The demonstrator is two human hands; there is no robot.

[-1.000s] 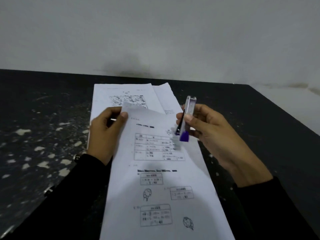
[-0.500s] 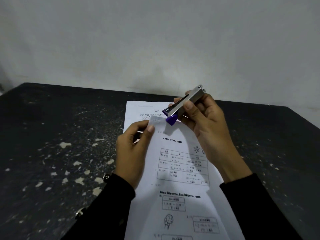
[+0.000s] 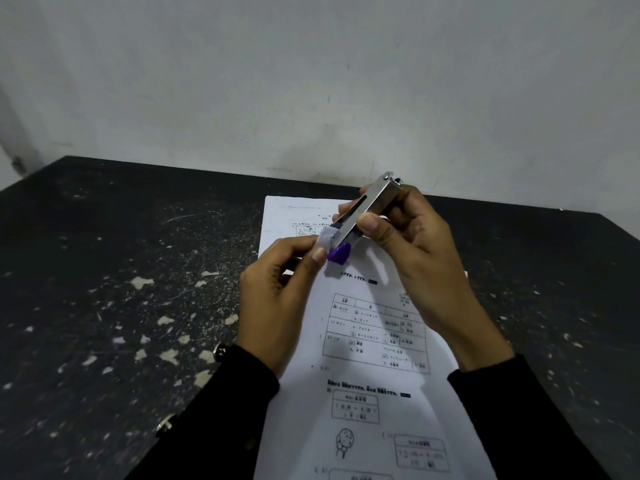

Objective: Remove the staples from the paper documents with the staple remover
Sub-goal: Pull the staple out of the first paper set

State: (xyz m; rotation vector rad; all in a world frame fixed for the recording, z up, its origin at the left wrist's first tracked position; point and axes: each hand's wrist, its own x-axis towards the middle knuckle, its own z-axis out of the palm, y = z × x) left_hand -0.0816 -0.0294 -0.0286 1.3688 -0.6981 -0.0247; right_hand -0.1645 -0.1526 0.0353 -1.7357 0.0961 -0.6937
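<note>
Right hand (image 3: pixel 412 258) tilting staple remover (image 3: pixel 363 216)

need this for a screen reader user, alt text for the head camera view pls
A right hand holds a metal staple remover with a purple tip against the top corner of a printed paper, which the left hand pinches and lifts. A second sheet lies beneath on a dark speckled table.

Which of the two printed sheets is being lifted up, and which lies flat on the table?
The nearer sheet, with tables and drawings, is lifted: the left hand pinches its top corner against the staple remover. The farther sheet lies flat.
</note>
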